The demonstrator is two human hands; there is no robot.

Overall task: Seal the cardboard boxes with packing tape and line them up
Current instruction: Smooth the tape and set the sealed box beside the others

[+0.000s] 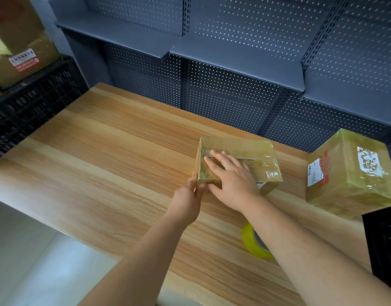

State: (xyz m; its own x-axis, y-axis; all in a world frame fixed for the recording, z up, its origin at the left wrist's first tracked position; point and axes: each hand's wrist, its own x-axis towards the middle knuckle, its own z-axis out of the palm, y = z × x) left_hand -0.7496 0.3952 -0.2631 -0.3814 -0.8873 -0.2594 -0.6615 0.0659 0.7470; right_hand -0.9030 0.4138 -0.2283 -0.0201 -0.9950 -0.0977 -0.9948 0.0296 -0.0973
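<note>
Head view looks down on the right hand [228, 175], which lies flat on top of the small cardboard box [256, 151], fingers straight and spread over the glossy tape along its seam, gripping nothing. The left hand [189, 195] braces the same box at its near left corner, thumb up the left side and fingers laid fairly straight against the near face, touching rather than clasping. This box sits on the wooden desk [101, 162], right of centre and near the back edge. A yellow tape roll [253, 245] stands on the desk closer to the person, partly hidden under the right forearm. A larger taped box [349, 173] with white labels sits well apart to the right, just beside a black crate [384, 246] at the frame edge. Grey pegboard shelving [234, 62] runs behind the desk. At far left, stacked cartons [20, 51] rest on another black crate [31, 100].
</note>
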